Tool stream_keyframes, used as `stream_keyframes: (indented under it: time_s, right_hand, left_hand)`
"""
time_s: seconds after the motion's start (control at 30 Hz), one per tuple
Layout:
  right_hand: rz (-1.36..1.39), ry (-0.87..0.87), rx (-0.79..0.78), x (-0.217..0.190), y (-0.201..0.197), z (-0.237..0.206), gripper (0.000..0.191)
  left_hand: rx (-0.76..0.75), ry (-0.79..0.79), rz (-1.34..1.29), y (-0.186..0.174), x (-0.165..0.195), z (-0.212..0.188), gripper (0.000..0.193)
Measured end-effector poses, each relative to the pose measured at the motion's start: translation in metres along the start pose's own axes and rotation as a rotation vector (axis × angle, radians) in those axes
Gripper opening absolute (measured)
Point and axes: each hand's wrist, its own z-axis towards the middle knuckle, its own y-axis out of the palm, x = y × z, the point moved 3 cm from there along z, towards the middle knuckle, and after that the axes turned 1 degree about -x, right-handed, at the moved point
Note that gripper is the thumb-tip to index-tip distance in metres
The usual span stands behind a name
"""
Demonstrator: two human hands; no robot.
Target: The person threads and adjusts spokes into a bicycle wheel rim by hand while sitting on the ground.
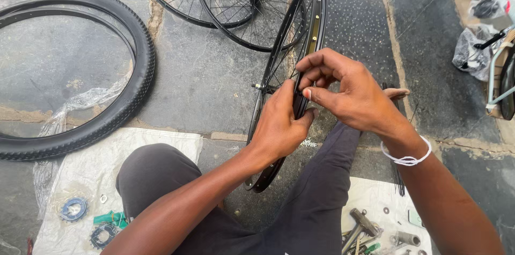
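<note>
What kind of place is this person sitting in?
Probably an outdoor bicycle repair spot. The person sits on a stone-paved ground, the left hand gripping a black bicycle rim. A knobbly tyre and spoked wheels lie nearby, with tools spread on a white sheet.

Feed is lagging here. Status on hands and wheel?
Left hand gripping upright black rim. Right hand pinching at rim edge; what it pinches, cannot tell. Knees flank rim; loose tyre lies clear.
</note>
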Motion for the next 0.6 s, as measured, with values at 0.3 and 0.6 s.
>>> stream_keyframes:
  time_s: [0.3, 0.6]
  right_hand:
    - [-0.141, 0.081, 0.021, -0.004, 0.004, 0.007, 0.029]
    - [-0.808, -0.244, 0.133, -0.031, 0.022, -0.005, 0.014]
  left_hand:
    - [-0.026, -0.019, -0.017, -0.005, -0.002, -0.001, 0.035]
    - [0.034, 0.117, -0.044, -0.002, -0.007, 0.004, 0.025]
